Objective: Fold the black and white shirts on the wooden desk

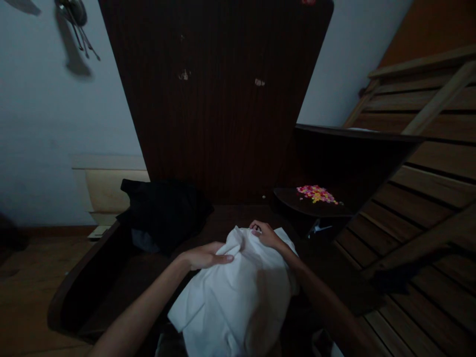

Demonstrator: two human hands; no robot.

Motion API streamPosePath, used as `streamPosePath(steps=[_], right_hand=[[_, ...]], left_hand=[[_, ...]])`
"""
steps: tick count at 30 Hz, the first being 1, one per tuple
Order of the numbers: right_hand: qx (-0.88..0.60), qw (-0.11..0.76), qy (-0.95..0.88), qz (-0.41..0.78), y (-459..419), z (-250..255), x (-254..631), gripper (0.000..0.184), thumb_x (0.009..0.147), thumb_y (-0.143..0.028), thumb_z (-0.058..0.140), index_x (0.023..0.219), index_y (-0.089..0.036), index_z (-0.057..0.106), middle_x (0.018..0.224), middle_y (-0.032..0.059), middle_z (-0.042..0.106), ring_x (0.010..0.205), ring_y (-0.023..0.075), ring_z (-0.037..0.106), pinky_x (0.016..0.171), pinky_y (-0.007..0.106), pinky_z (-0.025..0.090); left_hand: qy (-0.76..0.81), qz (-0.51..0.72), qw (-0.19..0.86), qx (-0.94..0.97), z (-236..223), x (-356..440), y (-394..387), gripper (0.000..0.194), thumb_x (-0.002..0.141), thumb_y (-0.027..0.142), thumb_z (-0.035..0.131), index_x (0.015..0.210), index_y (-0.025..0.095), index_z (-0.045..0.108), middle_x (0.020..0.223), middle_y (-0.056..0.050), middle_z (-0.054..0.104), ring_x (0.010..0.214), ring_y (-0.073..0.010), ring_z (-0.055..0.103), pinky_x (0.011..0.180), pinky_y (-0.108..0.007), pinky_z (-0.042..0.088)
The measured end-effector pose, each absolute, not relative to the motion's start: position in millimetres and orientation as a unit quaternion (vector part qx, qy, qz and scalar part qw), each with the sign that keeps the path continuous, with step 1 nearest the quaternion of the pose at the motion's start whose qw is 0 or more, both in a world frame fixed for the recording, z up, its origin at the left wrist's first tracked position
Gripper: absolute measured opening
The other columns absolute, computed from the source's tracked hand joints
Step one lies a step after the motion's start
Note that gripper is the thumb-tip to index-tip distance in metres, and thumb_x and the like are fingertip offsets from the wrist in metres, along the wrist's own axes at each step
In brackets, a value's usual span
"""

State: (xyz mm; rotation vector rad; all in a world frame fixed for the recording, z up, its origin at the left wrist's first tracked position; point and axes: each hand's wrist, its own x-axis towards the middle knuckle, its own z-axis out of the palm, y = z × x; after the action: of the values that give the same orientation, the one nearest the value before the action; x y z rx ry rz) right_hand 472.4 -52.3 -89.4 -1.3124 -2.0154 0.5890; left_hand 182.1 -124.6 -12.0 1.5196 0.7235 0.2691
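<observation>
A crumpled white cloth hangs and bunches in front of me, over the dark wooden surface. My left hand grips its upper left side, thumb on top and the other fingers tucked into the folds. At the upper right edge my right hand has its fingers curled and pinched on the fabric. What kind of garment or cloth it is, the folds do not show. Left of my hands lies a heap of black cloth, with a greyish piece under it.
A tall dark wooden panel stands behind. On a small rounded shelf to the right lie pink and yellow pieces. Wooden slats rise at the far right. A raised curved edge bounds the left side.
</observation>
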Motion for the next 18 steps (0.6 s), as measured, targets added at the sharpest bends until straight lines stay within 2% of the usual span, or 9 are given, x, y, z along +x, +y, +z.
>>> streamPosePath(steps=[4,7,9,13,18], right_hand=[[-0.565,0.405,-0.708,0.121,-43,-88,484,0.016,0.080,-0.017,0.047,0.087,-0.018,0.062,0.082,0.0052,0.063,0.079,0.0187,0.057,0.075,0.029,0.045],[-0.617,0.410,-0.671,0.037,-38,-86,495,0.022,0.083,-0.017,0.043,0.091,-0.018,0.063,0.088,0.0087,0.063,0.085,0.0215,0.058,0.079,0.031,0.044],[-0.647,0.406,-0.646,-0.013,-36,-83,503,0.027,0.088,-0.019,0.039,0.097,-0.017,0.064,0.095,0.0110,0.063,0.088,0.0226,0.058,0.079,0.032,0.043],[-0.699,0.372,-0.605,-0.077,-33,-76,512,0.034,0.094,-0.023,0.036,0.110,-0.016,0.064,0.103,0.0135,0.063,0.092,0.0236,0.058,0.080,0.033,0.041],[-0.744,0.212,-0.629,-0.075,-29,-72,503,0.029,0.093,-0.021,0.042,0.101,-0.014,0.068,0.103,0.0180,0.064,0.100,0.0286,0.055,0.083,0.038,0.040]], left_hand=[[0.402,0.237,0.479,0.743,7,161,-90,0.035,0.082,0.050,0.057,0.088,0.016,0.064,0.085,-0.004,0.067,0.081,-0.0186,0.058,0.070,-0.025,0.047],[0.548,0.281,0.301,0.728,8,138,-55,0.028,0.083,0.041,0.053,0.068,0.018,0.056,0.066,-0.001,0.058,0.066,-0.0161,0.054,0.059,-0.024,0.040],[0.584,0.292,0.245,0.716,7,123,-38,0.029,0.084,0.040,0.050,0.065,0.018,0.054,0.060,0.000,0.054,0.062,-0.0151,0.052,0.056,-0.023,0.037],[0.581,0.300,0.188,0.733,3,109,-27,0.020,0.084,0.034,0.050,0.077,0.018,0.061,0.071,-0.001,0.063,0.070,-0.0162,0.059,0.062,-0.023,0.039],[0.617,0.243,0.114,0.739,-12,128,-30,0.019,0.087,0.021,0.048,0.099,0.016,0.062,0.087,-0.009,0.070,0.082,-0.0209,0.066,0.070,-0.026,0.043]])
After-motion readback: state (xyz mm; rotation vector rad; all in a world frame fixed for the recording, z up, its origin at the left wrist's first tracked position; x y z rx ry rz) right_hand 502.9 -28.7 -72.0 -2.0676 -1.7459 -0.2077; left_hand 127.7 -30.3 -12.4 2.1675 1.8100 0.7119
